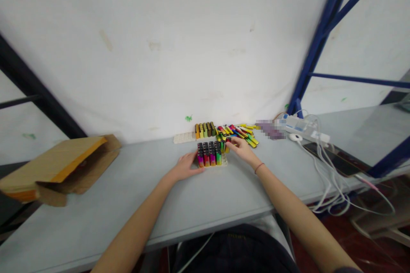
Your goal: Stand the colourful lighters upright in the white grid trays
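Note:
Colourful lighters (209, 158) with black tops stand upright in rows in a white tray (224, 161) before me. My left hand (185, 167) rests against the tray's left end, its thumb along the front and its fingers along the side. At the tray's right end, my right hand (241, 149) pinches a red lighter (228, 141) over the back right slots. Behind the tray lies a heap of loose lighters (235, 130) in several colours. A second group of lighters, yellow to green (205, 130), stands upright behind, with a white slotted tray (185, 137) at its left.
An open cardboard box (60, 162) lies on the left of the grey table (144, 200). On the right are a power strip (303, 126), tangled white cables (329, 179) and a dark tablet-like device (339, 160). Blue shelf posts (315, 42) rise against the white wall.

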`<move>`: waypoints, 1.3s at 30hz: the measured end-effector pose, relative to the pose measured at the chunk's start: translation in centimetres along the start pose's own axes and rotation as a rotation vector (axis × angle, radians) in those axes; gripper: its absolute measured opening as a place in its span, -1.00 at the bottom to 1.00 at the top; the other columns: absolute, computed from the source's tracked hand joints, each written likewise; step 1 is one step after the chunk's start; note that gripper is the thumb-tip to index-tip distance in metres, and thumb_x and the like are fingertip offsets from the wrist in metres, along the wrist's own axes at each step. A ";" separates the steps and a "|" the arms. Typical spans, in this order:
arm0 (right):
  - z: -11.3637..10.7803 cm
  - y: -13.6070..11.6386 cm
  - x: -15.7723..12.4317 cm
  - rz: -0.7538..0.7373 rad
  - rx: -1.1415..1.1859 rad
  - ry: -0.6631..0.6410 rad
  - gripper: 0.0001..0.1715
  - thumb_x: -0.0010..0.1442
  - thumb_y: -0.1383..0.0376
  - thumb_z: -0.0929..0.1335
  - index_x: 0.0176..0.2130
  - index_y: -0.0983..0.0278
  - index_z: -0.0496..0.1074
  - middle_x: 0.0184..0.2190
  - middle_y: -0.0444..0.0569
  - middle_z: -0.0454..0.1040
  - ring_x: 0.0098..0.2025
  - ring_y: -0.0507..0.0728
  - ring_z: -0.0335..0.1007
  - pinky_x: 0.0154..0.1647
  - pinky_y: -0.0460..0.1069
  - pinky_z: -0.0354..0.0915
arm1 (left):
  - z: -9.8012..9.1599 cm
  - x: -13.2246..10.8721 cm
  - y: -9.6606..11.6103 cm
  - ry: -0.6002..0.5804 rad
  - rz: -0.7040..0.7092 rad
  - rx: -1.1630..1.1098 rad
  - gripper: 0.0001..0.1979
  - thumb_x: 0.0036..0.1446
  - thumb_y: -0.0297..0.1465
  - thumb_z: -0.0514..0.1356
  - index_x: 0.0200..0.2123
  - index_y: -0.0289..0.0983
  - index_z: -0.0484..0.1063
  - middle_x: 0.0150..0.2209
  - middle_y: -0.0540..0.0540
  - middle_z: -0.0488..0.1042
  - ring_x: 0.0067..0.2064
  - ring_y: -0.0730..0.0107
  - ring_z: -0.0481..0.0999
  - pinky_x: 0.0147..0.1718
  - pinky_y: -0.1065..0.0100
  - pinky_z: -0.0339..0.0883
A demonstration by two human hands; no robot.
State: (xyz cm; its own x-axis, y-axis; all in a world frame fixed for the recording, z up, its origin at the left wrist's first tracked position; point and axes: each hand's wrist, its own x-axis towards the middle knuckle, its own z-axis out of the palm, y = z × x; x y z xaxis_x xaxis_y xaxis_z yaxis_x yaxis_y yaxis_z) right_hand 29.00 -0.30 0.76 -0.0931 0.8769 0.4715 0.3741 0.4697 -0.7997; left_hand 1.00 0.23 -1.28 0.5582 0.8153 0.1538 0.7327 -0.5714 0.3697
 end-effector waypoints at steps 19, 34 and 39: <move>0.3 0.1 -0.6 -0.113 -0.172 -0.097 -0.62 0.10 0.20 0.37 -0.08 0.28 0.39 -0.32 -0.05 0.49 -0.44 0.03 0.34 -0.36 -0.05 0.31 | 0.0 0.1 0.0 0.010 0.002 -0.009 -0.18 0.03 0.01 0.18 0.24 -0.34 0.12 0.15 -0.29 0.31 0.13 -0.08 0.31 0.10 0.03 0.13; -6.1 6.6 0.6 0.515 -0.913 0.298 -0.64 0.20 0.25 0.24 -0.10 0.32 0.49 -0.13 0.22 0.49 -0.07 0.24 0.37 -0.10 0.06 0.23 | 0.2 0.2 -0.5 0.004 0.012 0.002 -0.22 0.05 0.00 0.18 0.23 -0.30 0.13 0.13 -0.27 0.34 0.10 -0.04 0.33 0.09 0.04 0.14; -6.5 8.3 1.0 0.429 -0.827 0.279 -0.74 0.09 0.39 0.27 -0.27 0.30 0.53 -0.32 0.21 0.52 -0.21 0.25 0.42 -0.22 0.05 0.26 | 0.2 0.1 -0.4 0.000 0.006 0.001 -0.22 0.04 0.00 0.18 0.22 -0.33 0.15 0.15 -0.30 0.31 0.12 -0.08 0.31 0.10 0.02 0.13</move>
State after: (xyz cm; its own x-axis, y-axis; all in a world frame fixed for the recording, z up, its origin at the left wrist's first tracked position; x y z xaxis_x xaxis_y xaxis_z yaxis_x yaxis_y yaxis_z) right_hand 38.00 3.78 -2.95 0.3848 0.8509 0.3576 0.8653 -0.1978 -0.4605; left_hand 0.83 0.58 -1.56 0.5625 0.8120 0.1558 0.7298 -0.5762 0.3679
